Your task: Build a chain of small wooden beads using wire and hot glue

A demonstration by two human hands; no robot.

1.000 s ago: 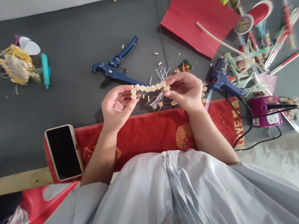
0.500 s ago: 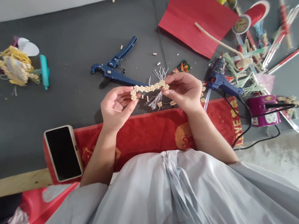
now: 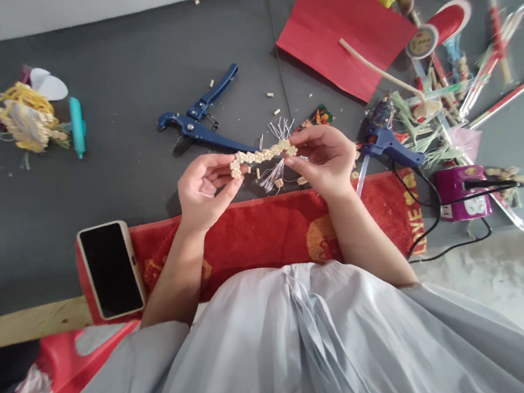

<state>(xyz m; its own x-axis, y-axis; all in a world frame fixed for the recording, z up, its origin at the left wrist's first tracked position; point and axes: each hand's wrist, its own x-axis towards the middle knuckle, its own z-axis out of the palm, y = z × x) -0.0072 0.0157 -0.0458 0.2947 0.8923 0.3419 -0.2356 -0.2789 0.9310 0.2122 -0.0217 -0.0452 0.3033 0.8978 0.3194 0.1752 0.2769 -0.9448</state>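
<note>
A cream-coloured beaded strip [image 3: 263,155] is stretched between my two hands above the grey table, its ends bent downward. My left hand [image 3: 207,188] pinches the left end between thumb and fingers. The right end is gripped by the thumb and fingers of my right hand [image 3: 326,157]. Just beyond the strip lies a blue cutter [image 3: 205,126], its handle end reaching close to the beads. White string bundles [image 3: 274,175] and small cream pieces [image 3: 279,183] lie under and around the strip.
A red towel [image 3: 258,236] runs along the near edge, with a phone [image 3: 111,270] at its left. To the right are a blue glue gun [image 3: 389,141], a purple power socket [image 3: 462,193], red paper [image 3: 340,27] and a thread spool [image 3: 447,23]. Yellow cord [image 3: 26,113] sits far left.
Both hands have stayed nearly in place, still holding the strip. Its right end looks slightly shifted in my right fingers, and the whole view has moved a little.
</note>
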